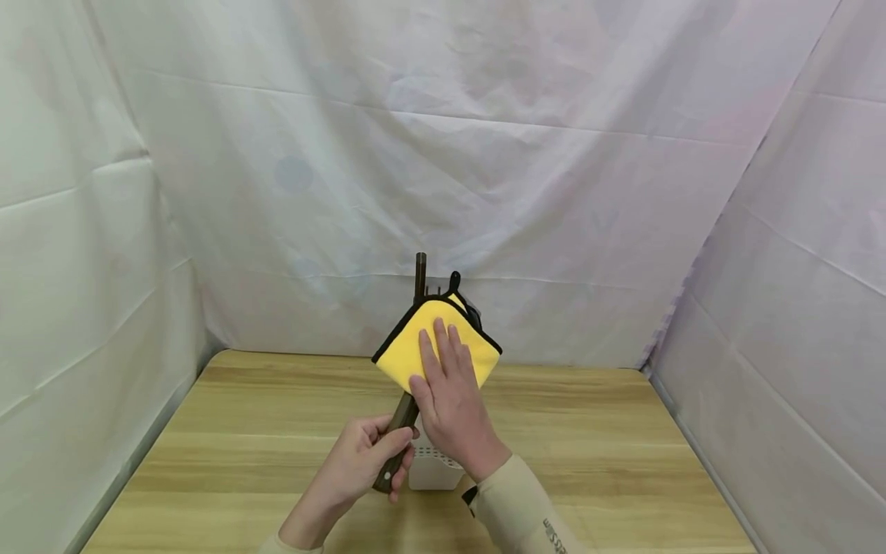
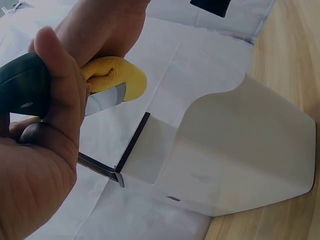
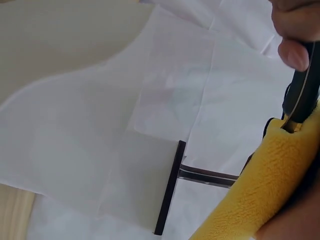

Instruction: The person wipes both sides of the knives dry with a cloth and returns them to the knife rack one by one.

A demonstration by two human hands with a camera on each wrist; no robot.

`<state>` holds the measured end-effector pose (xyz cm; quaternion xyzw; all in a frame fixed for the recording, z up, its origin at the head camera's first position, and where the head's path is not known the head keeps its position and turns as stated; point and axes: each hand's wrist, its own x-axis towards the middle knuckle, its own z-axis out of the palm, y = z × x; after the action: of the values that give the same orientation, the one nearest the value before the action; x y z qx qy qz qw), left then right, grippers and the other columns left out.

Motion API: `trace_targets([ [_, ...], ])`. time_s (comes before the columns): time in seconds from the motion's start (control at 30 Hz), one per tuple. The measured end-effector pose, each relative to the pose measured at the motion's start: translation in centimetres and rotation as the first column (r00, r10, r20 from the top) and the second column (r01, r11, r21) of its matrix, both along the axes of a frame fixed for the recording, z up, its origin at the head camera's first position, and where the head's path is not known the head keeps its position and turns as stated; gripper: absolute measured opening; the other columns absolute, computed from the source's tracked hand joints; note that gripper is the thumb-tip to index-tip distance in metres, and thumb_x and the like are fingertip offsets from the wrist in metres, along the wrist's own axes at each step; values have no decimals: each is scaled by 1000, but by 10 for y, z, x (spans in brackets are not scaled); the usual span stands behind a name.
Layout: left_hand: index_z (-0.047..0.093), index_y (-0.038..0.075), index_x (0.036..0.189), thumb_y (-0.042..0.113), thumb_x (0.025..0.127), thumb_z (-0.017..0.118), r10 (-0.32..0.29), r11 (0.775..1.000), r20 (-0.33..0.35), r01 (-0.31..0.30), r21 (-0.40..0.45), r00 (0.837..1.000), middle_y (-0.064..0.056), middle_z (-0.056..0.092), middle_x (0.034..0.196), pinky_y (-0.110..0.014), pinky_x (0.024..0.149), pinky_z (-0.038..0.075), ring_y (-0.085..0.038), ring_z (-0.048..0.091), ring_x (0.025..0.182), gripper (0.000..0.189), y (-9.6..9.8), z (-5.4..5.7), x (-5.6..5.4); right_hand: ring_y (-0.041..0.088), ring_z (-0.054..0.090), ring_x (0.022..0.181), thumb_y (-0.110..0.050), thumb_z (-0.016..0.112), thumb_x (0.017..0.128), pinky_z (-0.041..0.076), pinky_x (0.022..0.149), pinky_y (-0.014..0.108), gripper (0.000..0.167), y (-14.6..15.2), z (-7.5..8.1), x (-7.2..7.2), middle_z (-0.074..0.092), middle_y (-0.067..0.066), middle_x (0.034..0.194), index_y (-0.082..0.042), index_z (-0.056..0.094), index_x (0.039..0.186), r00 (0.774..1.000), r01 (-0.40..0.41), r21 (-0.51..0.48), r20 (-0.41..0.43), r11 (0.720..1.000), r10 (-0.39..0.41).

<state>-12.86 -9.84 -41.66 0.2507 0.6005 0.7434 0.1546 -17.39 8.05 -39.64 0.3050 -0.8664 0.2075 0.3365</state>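
Note:
My left hand (image 1: 367,454) grips the dark green handle (image 1: 404,415) of a tool, with the thumb along its top. A strip of flat metal blade (image 2: 107,99) shows ahead of the handle in the left wrist view; the rest is hidden by the cloth. The yellow cloth (image 1: 398,362), edged in black, lies folded over the blade. On it my right hand (image 1: 453,400) rests with fingers straight, pointing up and away. In the right wrist view the fluffy cloth (image 3: 260,185) lies close to the handle (image 3: 302,95). I cannot tell the tool's exact kind.
Below and behind the hands stands a white container (image 2: 250,155) with holes in its wall, on the wooden table (image 1: 277,431). A black-edged strip (image 3: 170,187) tops its upright part. A dark upright rod (image 1: 421,273) shows behind the cloth. White curtains (image 1: 484,192) enclose the table.

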Motion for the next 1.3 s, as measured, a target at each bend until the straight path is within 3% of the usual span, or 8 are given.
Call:
trace_targets([
  [0.3,58,-16,106,14,110,51,-10,1000,4,10,21,1000,-1,62,76,-24,47,55,-6,60,54,31,-1,0,3,44,14,156,-35,31,114,21,121,64,60,3,5,-9,14,22,170,2,24,161,996,32,-14,84,999,-31],
  [0.67,60,-10,109,20,109,54,45,999,82,-46,9,996,-1,63,75,-24,48,54,-7,58,54,30,-3,-1,4,41,13,157,-25,44,111,21,122,63,61,-1,-1,7,15,19,171,-1,21,163,988,16,-31,154,999,-11],
  [0.8,60,-10,109,19,109,53,39,999,62,-40,18,997,-1,62,75,-23,48,54,-6,58,54,30,-3,-1,5,41,13,157,-25,44,112,20,122,64,60,0,-1,8,15,19,171,-1,22,163,989,14,-35,145,999,-9],
  [1.1,59,-14,107,14,110,51,-11,999,14,11,52,1000,0,63,77,-25,47,54,-6,60,54,30,-4,-1,8,44,15,156,-23,47,110,21,121,65,59,9,10,-8,18,22,169,1,28,161,988,27,-57,154,998,-18],
  [1.3,53,-23,109,12,110,49,-32,997,-7,32,63,999,1,62,76,-24,45,54,-4,61,54,36,-2,-1,9,45,19,155,-19,52,108,21,123,61,56,17,15,-21,26,24,166,2,35,158,985,37,-94,170,995,-20],
])
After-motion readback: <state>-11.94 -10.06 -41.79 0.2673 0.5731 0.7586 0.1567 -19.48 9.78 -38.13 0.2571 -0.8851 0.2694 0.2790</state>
